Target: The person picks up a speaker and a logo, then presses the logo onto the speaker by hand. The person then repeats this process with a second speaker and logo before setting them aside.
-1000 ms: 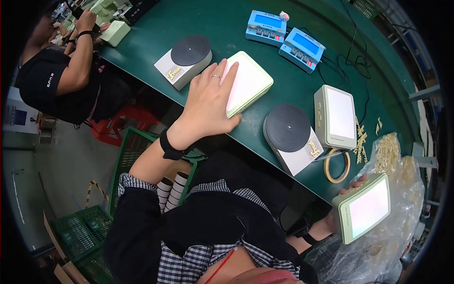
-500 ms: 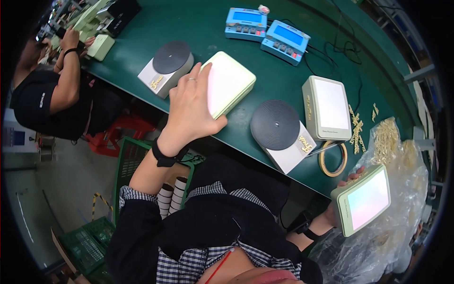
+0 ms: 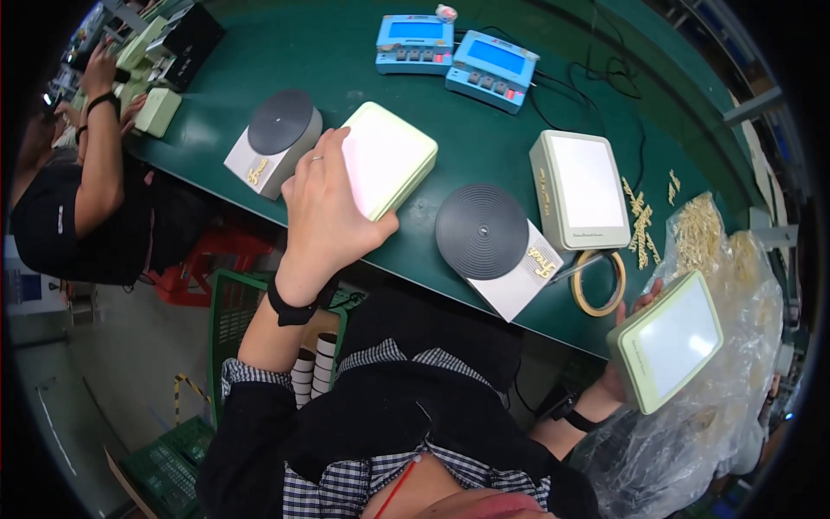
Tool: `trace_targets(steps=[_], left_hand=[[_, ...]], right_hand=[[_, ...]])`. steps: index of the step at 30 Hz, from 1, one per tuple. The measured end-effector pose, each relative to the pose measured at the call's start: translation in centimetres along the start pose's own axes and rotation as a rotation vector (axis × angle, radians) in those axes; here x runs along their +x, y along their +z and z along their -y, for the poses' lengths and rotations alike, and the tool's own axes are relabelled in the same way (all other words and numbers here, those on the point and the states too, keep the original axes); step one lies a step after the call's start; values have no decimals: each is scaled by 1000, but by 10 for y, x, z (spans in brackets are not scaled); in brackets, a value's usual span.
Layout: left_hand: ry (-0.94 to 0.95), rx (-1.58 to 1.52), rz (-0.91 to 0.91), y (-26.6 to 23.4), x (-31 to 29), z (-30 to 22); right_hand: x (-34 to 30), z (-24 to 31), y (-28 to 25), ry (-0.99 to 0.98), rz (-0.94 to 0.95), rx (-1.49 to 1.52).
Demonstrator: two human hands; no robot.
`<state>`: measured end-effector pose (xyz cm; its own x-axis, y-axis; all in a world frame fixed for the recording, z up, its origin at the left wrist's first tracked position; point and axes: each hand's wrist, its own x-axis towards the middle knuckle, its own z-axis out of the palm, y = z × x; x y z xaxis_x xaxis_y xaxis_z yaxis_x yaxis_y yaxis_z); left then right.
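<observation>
My left hand [image 3: 327, 212] is curled over the near left edge of a pale green rounded box [image 3: 386, 163] with a glossy white face, which rests on the table near its front edge. Fingers lie along one side and the thumb at the near corner. At the right, my right hand [image 3: 616, 381] holds up a similar pale green box [image 3: 667, 348], tilted, its shiny face turned upward; most of the fingers are hidden behind it. Between the hands lies a white device with a round dark grooved disc [image 3: 482, 232] and gold script lettering. Another white-faced box [image 3: 590, 195] stands beyond it.
A second disc-topped device [image 3: 278, 130] sits left of my left hand. Two blue screened units [image 3: 491, 69] with cables stand at the back. A tape roll [image 3: 598, 285], loose gold lettering pieces [image 3: 641, 225] and a clear plastic bag [image 3: 718, 381] are at right. Another person [image 3: 82, 195] works at left.
The table and its things have shifted slightly left in view. The box in my right hand has risen a little and tilted differently. My left hand keeps its hold on the other box.
</observation>
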<state>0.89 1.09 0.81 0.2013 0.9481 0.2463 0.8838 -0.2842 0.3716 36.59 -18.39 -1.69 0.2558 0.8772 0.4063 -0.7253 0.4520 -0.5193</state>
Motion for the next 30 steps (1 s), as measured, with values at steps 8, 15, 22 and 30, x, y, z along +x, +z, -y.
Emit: trace_targets(steps=[8, 15, 22, 30], left_hand=[[1, 18, -7, -2, 1, 4], [117, 77, 28, -8, -2, 12], [96, -26, 74, -14, 1, 11], [37, -125, 144, -18, 4, 12]], right_hand=[[69, 67, 15, 271, -22, -177], [223, 157, -65, 107, -635, -614], [398, 139, -209, 308, -564, -797], [499, 103, -329, 443, -515, -850]])
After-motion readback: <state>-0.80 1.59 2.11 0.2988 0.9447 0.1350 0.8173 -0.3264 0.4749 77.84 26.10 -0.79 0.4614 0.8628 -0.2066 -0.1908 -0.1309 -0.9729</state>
